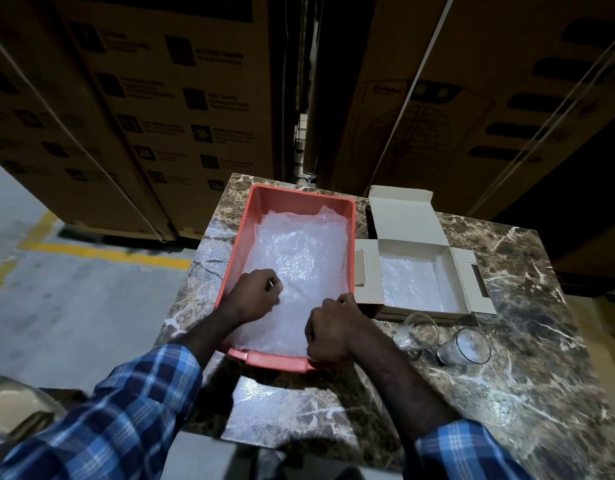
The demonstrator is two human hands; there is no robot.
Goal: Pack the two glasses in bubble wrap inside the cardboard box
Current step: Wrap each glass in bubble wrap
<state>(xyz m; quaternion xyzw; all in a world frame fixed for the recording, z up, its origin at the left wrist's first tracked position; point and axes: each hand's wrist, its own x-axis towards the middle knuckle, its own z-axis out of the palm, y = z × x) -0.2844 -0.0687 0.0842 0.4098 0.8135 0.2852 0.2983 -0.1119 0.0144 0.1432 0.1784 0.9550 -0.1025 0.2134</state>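
Observation:
An orange plastic tray [243, 233] on the marble table holds sheets of bubble wrap [299, 251]. My left hand [256, 294] reaches into the tray with curled fingers pinching the wrap near its left side. My right hand [333, 327] grips the wrap at the tray's near right corner. Right of the tray stands an open grey cardboard box [408, 245] lined with a bubble wrap sheet [411, 284]. In front of the box, two clear glasses lie on their sides on the table: one [415, 332] nearer the tray, the other [467, 346] to its right.
The marble table [507, 393] ends just in front of me and at the left beside the tray. Tall stacked cardboard cartons [181, 98] stand behind it. A concrete floor with yellow lines [91, 252] lies to the left.

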